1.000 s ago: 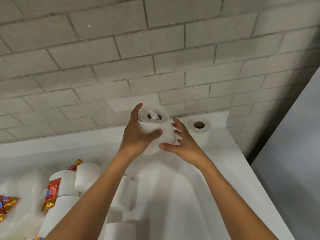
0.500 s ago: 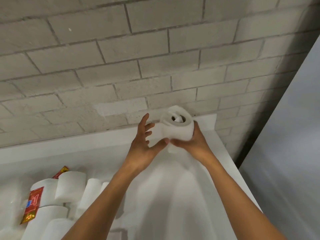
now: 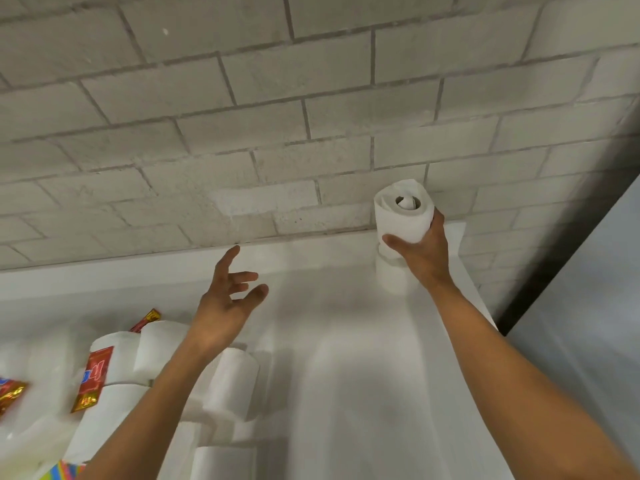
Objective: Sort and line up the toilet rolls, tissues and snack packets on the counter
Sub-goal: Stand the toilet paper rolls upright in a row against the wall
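My right hand (image 3: 424, 252) grips a loosely wound white toilet roll (image 3: 403, 211), upright at the counter's far right corner by the brick wall. It sits on top of another white roll (image 3: 393, 277), partly hidden behind my hand. My left hand (image 3: 227, 299) hovers open over the white counter (image 3: 346, 341), fingers spread, holding nothing. A heap of white toilet rolls (image 3: 232, 386) lies at lower left, with red and gold snack packets (image 3: 95, 379) among them.
A grey brick wall (image 3: 277, 116) runs behind the counter. A pale grey panel (image 3: 588, 306) stands to the right beyond the counter's edge. More packets (image 3: 10, 393) show at the far left edge.
My left hand let go of the roll and drew back to the left, open. My right hand carried the roll right and set it over the roll in the corner.
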The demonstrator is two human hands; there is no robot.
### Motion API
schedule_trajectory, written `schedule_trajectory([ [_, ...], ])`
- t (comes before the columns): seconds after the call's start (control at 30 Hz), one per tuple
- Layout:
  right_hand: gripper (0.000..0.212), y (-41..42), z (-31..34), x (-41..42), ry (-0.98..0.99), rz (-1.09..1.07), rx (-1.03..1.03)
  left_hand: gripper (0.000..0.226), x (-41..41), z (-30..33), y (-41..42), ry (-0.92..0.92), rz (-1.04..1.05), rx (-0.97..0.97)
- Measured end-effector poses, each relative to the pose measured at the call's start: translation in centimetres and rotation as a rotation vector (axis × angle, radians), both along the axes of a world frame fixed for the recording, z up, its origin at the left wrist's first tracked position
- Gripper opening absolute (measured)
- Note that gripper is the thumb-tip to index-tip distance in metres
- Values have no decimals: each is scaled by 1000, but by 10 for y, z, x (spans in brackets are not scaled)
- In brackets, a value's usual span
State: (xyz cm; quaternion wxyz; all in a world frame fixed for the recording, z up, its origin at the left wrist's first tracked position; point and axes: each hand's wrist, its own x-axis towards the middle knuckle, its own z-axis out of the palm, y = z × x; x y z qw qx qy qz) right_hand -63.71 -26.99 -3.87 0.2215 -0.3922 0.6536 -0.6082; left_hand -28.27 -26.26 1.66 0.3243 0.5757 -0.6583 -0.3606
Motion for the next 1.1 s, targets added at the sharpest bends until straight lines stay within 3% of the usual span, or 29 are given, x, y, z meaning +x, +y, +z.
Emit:
schedule_trajectory([
  [0.87, 97, -5, -28, 8, 70, -121, 53, 58, 130, -2, 23, 6, 244, -5],
  [1.1, 110, 9, -21, 17, 83, -135, 134, 56, 146, 0, 32, -16, 247, 23],
])
